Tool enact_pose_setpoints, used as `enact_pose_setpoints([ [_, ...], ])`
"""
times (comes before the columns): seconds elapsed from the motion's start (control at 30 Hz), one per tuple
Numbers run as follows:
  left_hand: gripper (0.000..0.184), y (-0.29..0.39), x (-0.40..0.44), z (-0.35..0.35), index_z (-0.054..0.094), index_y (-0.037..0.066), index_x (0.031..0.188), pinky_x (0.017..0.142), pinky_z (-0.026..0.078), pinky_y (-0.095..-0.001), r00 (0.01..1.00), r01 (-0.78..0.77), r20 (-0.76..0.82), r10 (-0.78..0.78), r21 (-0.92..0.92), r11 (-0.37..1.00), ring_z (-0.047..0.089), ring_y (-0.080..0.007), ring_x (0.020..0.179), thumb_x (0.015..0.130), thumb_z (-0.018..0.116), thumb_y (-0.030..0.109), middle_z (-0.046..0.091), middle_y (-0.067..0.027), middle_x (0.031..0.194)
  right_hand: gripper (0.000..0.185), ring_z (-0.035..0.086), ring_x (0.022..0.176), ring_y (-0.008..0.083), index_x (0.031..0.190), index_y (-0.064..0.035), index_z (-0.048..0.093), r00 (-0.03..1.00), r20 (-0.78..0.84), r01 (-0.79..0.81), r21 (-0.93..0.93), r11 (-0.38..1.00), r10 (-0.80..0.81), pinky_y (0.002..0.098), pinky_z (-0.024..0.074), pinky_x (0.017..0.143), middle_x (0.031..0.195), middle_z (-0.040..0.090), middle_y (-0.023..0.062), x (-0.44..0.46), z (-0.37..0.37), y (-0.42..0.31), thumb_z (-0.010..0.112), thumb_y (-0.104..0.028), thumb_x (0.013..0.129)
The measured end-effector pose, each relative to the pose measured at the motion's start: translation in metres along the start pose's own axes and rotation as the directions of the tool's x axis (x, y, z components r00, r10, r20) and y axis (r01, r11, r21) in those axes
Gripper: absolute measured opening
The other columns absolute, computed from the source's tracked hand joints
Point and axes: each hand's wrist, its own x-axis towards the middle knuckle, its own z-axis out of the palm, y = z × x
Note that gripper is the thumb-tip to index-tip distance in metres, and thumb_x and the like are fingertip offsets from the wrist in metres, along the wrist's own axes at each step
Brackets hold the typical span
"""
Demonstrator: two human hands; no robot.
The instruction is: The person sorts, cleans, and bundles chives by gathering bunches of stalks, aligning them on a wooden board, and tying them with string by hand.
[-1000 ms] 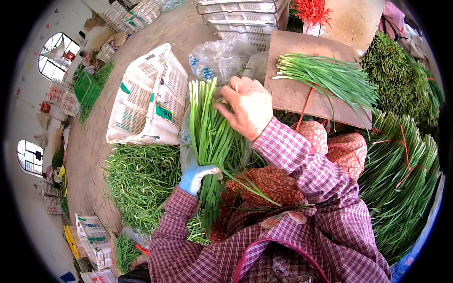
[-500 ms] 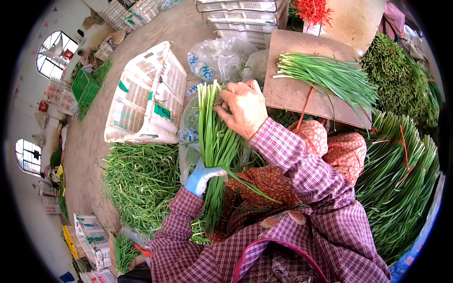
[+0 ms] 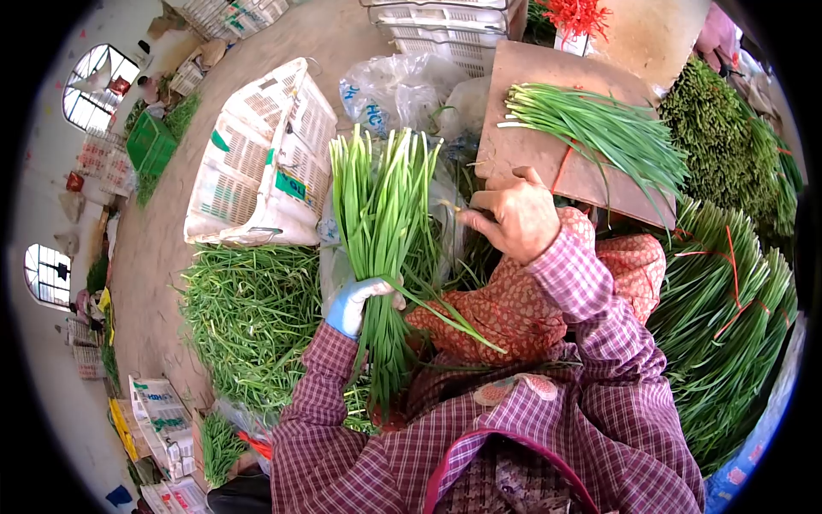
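My left hand (image 3: pixel 364 307), in a blue and white glove, is closed around a bunch of garlic chives (image 3: pixel 381 206). The pale cut ends point away from me and the leaf tips hang over my lap. One long leaf sticks out to the right. Just right of the bunch, apart from it, my bare right hand (image 3: pixel 516 216) has thumb and forefinger pressed together. A thin pale scrap seems to show at the fingertips, too small to name. A sorted pile of chives (image 3: pixel 591 137) lies on a brown board (image 3: pixel 522 68) beyond this hand.
A white plastic crate (image 3: pixel 261 163) leans at front left, above a heap of loose greens (image 3: pixel 248 325). Clear plastic bags (image 3: pixel 402 90) lie ahead. Chive bundles with red ties (image 3: pixel 719 343) stand at right. Red ties (image 3: pixel 575 19) sit behind the board.
My right hand has moved right and toward me, off the bunch. The bunch now fans out wider in my left hand, its cut ends slightly higher in view.
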Motion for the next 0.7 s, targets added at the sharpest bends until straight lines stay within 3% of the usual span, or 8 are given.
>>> enact_pose_setpoints([
  [0.07,0.038,0.005,-0.001,0.01,0.055,-0.005,0.102,0.068,0.048,-0.0353,0.997,-0.07,0.019,0.07,-0.035,0.997,0.052,-0.0197,0.066,0.074,0.06,0.02,0.054,-0.0105,0.077,0.018,0.059,0.069,0.0255,0.079,-0.0113,0.067,1.0,0.002,-0.027,-0.043,0.999,0.027,0.0411,0.0395,0.083,0.069,0.059,0.0061,-0.003,0.011,-0.003,0.066,-0.029,0.077],
  [0.17,0.037,0.003,0.0,0.013,0.054,-0.004,0.101,0.067,0.047,-0.0339,0.992,-0.085,0.09,0.088,-0.041,0.996,0.05,-0.0184,0.065,0.075,0.06,0.022,0.053,-0.0096,0.077,0.013,0.058,0.074,0.0224,0.079,-0.0111,0.06,0.997,-0.082,0.014,0.143,0.99,-0.003,0.0395,0.0395,0.083,0.072,0.053,0.0043,-0.002,0.024,-0.018,0.069,-0.016,0.071],
  [0.3,0.035,-0.003,0.004,0.008,0.056,-0.006,0.102,0.07,0.048,-0.036,0.982,-0.093,0.149,0.114,-0.143,0.985,0.054,-0.0197,0.067,0.077,0.061,0.019,0.058,-0.011,0.077,0.016,0.057,0.073,0.0219,0.082,-0.0117,0.063,0.979,-0.194,0.114,0.252,0.961,-0.065,0.038,0.0381,0.08,0.071,0.051,0.0038,0.001,0.045,-0.036,0.072,-0.019,0.07],
  [0.4,0.037,-0.003,0.004,0.015,0.055,-0.003,0.097,0.07,0.046,-0.0328,0.974,-0.105,0.181,0.134,-0.162,0.981,0.051,-0.0179,0.067,0.076,0.062,0.026,0.054,-0.0084,0.075,0.017,0.056,0.076,0.0229,0.082,-0.0109,0.061,0.958,-0.282,0.12,0.254,0.96,-0.045,0.0398,0.0377,0.082,0.075,0.051,0.0051,0.002,0.053,-0.043,0.071,-0.019,0.071],
  [0.47,0.038,-0.003,0.006,0.015,0.054,0.001,0.09,0.068,0.043,-0.0292,0.95,-0.079,0.283,0.129,-0.179,0.981,0.049,-0.0162,0.065,0.073,0.064,0.033,0.049,-0.0055,0.071,0.018,0.056,0.077,0.0229,0.084,-0.0109,0.06,0.966,-0.258,0.069,0.226,0.972,-0.009,0.0401,0.0377,0.082,0.075,0.052,0.0052,0.003,0.051,-0.041,0.071,-0.019,0.072],
  [0.6,0.039,0.003,0.001,0.028,0.053,0.003,0.086,0.067,0.039,-0.0274,0.938,-0.111,0.301,0.169,-0.199,0.974,0.046,-0.015,0.064,0.071,0.064,0.038,0.046,-0.0035,0.069,0.02,0.056,0.077,0.0237,0.086,-0.0107,0.058,0.978,-0.204,-0.003,0.18,0.984,0.041,0.0403,0.0381,0.085,0.076,0.051,0.0054,0.003,0.05,-0.036,0.07,-0.022,0.074],
  [0.67,0.046,0.0,0.003,0.025,0.046,0.005,0.111,0.06,0.044,-0.0324,0.936,-0.11,0.296,0.191,-0.269,0.957,0.047,-0.0152,0.059,0.073,0.066,0.023,0.049,-0.0037,0.076,0.02,0.056,0.078,0.0238,0.086,-0.0105,0.058,0.97,-0.242,0.031,0.186,0.982,0.015,0.04,0.0384,0.085,0.076,0.051,0.0056,0.004,0.045,-0.039,0.07,-0.022,0.074],
  [0.7,0.046,-0.004,0.003,0.024,0.046,0.005,0.111,0.06,0.044,-0.0324,0.937,-0.108,0.295,0.189,-0.271,0.957,0.047,-0.0152,0.059,0.073,0.066,0.023,0.049,-0.0037,0.076,0.02,0.056,0.078,0.0238,0.086,-0.0103,0.058,0.96,-0.281,0.065,0.192,0.979,-0.008,0.0398,0.0387,0.084,0.076,0.051,0.0057,0.005,0.043,-0.042,0.069,-0.023,0.075],
])
